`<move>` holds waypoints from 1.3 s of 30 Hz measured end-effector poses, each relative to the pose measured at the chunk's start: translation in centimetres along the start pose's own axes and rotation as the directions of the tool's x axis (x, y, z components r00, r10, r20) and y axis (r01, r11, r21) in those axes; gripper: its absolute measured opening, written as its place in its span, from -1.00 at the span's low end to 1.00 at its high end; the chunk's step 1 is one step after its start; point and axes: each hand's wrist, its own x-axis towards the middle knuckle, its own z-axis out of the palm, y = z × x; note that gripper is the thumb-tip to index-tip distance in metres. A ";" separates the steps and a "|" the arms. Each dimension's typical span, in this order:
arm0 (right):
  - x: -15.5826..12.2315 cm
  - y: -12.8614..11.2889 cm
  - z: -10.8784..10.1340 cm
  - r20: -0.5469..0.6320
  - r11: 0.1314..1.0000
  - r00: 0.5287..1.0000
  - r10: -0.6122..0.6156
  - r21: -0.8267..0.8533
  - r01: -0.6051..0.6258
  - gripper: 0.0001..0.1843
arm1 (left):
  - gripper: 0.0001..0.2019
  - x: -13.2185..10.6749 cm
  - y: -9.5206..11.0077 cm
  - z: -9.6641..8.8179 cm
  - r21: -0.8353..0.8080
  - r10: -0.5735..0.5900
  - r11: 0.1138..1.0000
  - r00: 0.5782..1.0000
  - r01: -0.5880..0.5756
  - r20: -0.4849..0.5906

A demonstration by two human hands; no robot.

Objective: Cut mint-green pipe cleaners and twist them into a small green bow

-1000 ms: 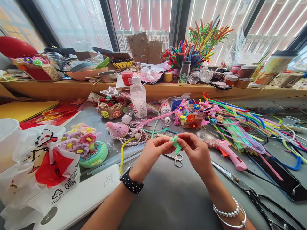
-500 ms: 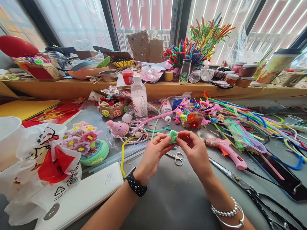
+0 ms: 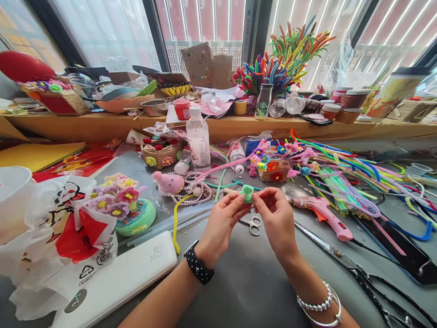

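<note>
Both hands pinch a small green pipe-cleaner piece (image 3: 247, 193) above the grey table (image 3: 246, 282). My left hand (image 3: 220, 225), with a black dotted watch on the wrist, grips it from the left. My right hand (image 3: 278, 221), with silver bracelets on the wrist, grips it from the right. Small silver scissors (image 3: 251, 224) lie on the table just under the hands.
A pink glue gun (image 3: 322, 214) and large black scissors (image 3: 362, 275) lie to the right, by a heap of coloured pipe cleaners (image 3: 344, 168). A white power bank (image 3: 119, 275), a plastic bag (image 3: 58, 237), a flower piece (image 3: 124, 202), a bottle (image 3: 198, 139) and small baskets (image 3: 160, 152) stand to the left and behind.
The green piece has been rolled up from a hanging strip into a compact shape. Both hands have shifted slightly right and stayed pinched on it.
</note>
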 end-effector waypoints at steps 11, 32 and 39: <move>0.8 -0.4 -0.8 0.184 1.000 0.983 0.025 -0.005 -0.024 -0.83 | -0.91 0.2 0.6 -0.2 -0.016 0.033 0.999 0.999 -0.033 -0.038; 0.5 0.0 -0.6 0.242 0.990 0.964 0.108 0.058 -0.125 -0.82 | -0.94 0.3 0.8 -0.4 -0.011 -0.026 1.000 1.000 0.025 -0.010; 0.8 0.2 -0.7 0.268 0.992 0.960 0.080 0.077 -0.104 -0.82 | -0.93 0.3 1.1 -0.5 0.001 -0.034 0.999 0.999 0.034 -0.015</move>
